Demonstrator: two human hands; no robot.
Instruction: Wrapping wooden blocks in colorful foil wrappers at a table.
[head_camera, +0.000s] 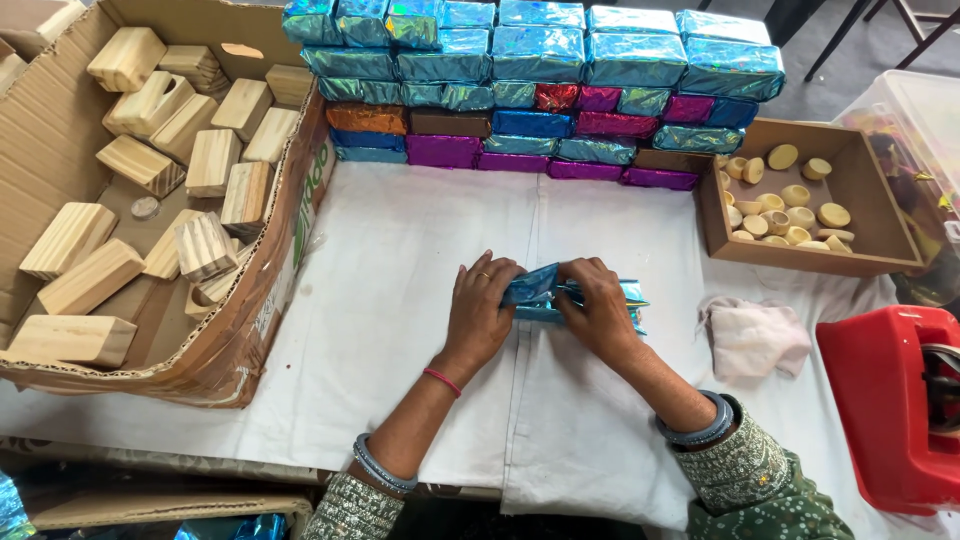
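While both hands, left hand (482, 305) and right hand (598, 308), pinch the shiny blue foil-wrapped block (572, 299) with their fingers, folding looks underway; creasing flaps seems next.

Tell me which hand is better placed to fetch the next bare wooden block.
Left, probably. The left hand is on the side of the cardboard box of wooden blocks; the right hand would have to cross over the foil-wrapped block both fingers hold.

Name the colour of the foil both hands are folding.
Shiny blue foil, clearest in the head view.
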